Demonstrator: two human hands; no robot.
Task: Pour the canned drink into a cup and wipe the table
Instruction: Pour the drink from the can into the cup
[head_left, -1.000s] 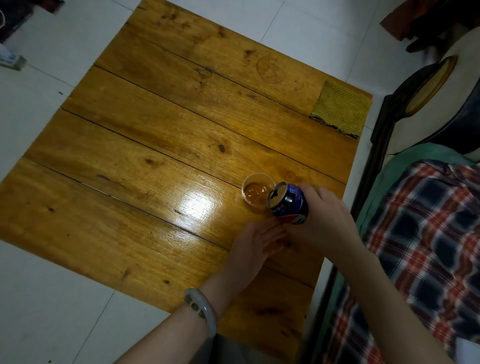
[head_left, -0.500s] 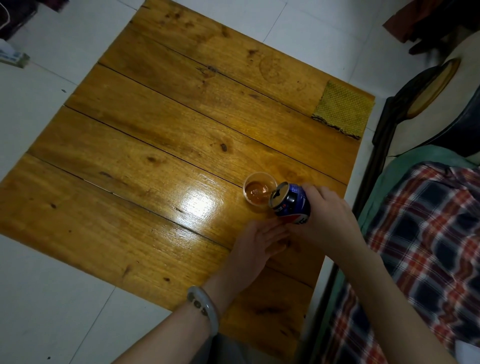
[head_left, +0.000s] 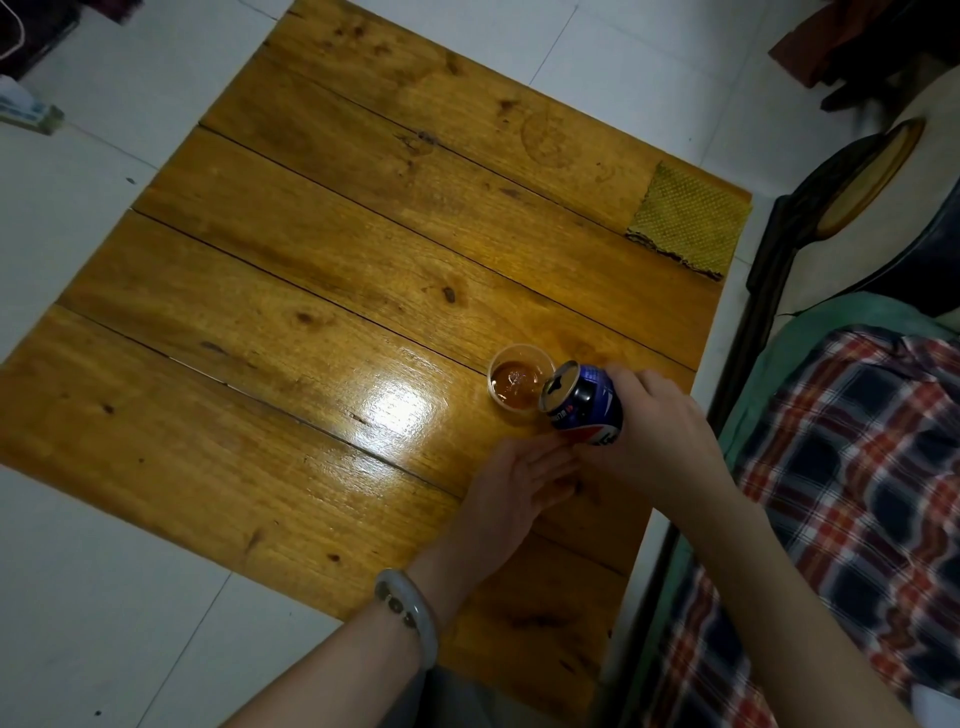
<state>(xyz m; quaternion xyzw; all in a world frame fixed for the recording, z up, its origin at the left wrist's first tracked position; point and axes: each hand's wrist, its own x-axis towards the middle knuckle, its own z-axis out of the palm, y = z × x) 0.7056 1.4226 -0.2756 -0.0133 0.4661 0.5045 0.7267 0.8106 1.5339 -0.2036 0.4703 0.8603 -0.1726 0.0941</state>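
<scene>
My left hand (head_left: 519, 483) lies flat and unclenched, gripping nothing, on the wooden table (head_left: 311, 322) at about five o'clock from centre, a pale bangle (head_left: 410, 605) on its wrist. At its twelve o'clock stands the small cup (head_left: 517, 384), holding amber drink. My right hand (head_left: 660, 421) grasps the blue can (head_left: 584, 402), tipped with its mouth over the cup's three o'clock rim; the yellow cloth (head_left: 688, 221) lies at the table's two o'clock corner.

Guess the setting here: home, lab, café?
Most likely a home living room: a low plank wooden table on white floor tiles, with a dark wood-framed seat and a plaid blanket along the right side.
</scene>
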